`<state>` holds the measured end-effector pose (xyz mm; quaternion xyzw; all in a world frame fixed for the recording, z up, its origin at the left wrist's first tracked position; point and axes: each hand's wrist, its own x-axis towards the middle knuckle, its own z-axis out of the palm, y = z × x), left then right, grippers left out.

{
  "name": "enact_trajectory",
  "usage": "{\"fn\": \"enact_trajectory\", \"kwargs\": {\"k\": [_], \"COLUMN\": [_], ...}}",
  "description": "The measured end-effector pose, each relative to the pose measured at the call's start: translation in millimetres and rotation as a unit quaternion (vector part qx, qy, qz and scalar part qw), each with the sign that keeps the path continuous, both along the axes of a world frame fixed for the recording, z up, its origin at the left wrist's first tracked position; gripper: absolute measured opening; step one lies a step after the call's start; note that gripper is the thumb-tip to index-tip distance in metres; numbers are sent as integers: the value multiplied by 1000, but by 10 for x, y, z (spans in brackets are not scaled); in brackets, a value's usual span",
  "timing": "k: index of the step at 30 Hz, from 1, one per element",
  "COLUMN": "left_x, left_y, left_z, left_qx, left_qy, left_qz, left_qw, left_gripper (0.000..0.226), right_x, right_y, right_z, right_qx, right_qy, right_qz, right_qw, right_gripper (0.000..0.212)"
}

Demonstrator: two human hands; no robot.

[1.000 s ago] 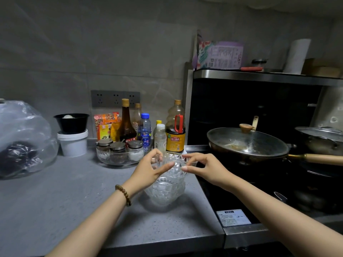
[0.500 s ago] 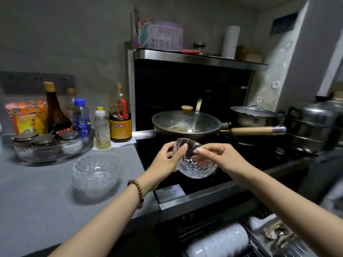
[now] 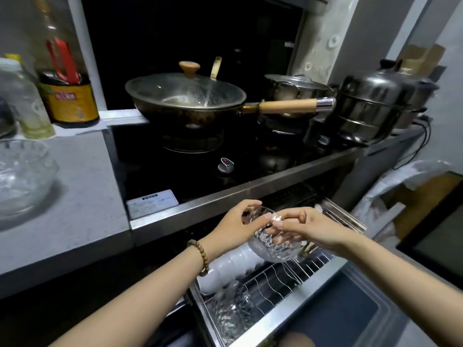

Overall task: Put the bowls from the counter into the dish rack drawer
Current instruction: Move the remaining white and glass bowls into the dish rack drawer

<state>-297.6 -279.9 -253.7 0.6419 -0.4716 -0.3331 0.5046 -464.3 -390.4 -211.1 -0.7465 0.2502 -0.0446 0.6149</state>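
Observation:
Both hands hold a small cut-glass bowl [image 3: 275,242] above the pulled-out dish rack drawer [image 3: 280,276], below the stove's front edge. My left hand [image 3: 236,226] grips its left rim, and my right hand [image 3: 304,227] pinches the right rim. The bowl is tilted. In the drawer's wire rack stands a row of white bowls [image 3: 230,265] on edge, with glass bowls [image 3: 233,311] in front of them. A stack of glass bowls [image 3: 21,176] remains on the grey counter [image 3: 75,196] at the far left.
A lidded wok [image 3: 185,96] with a wooden handle sits on the black stove, with a steel pot [image 3: 293,87] and a steel steamer [image 3: 375,106] to its right. Bottles [image 3: 67,96] stand at the counter's back. The stove's steel front edge [image 3: 250,191] runs just above the drawer.
I lifted one glass bowl off the stack, carried it right and down past the stove edge, and now hold it over the open drawer. My view has turned right and downward.

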Motion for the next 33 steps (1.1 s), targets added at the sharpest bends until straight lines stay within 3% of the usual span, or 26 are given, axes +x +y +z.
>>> {"fn": "enact_trajectory", "kwargs": {"k": [4, 12, 17, 24, 33], "left_x": [-133, -34, 68, 37, 51], "left_y": [-93, -41, 112, 182, 236], "left_z": [-259, -1027, -1539, -1972, -2296], "left_qx": [18, 90, 163, 256, 281], "left_qy": [-15, 0, -35, -220, -324], "left_qz": [-46, -14, -6, -64, -91], "left_qw": [999, 996, 986, 939, 899], "left_gripper": [44, 39, 58, 101, 119], "right_x": [-129, -16, 109, 215, 413], "right_y": [-99, -209, -297, -420, -462], "right_z": [-441, -1100, -1406, -1761, -2077], "right_qx": [44, 102, 98, 121, 181], "right_qy": [45, 98, 151, 223, 298], "right_qz": [-43, -95, -105, -119, -96], "right_qw": [997, 985, 978, 960, 932], "right_gripper": [34, 28, 47, 21, 10]}}
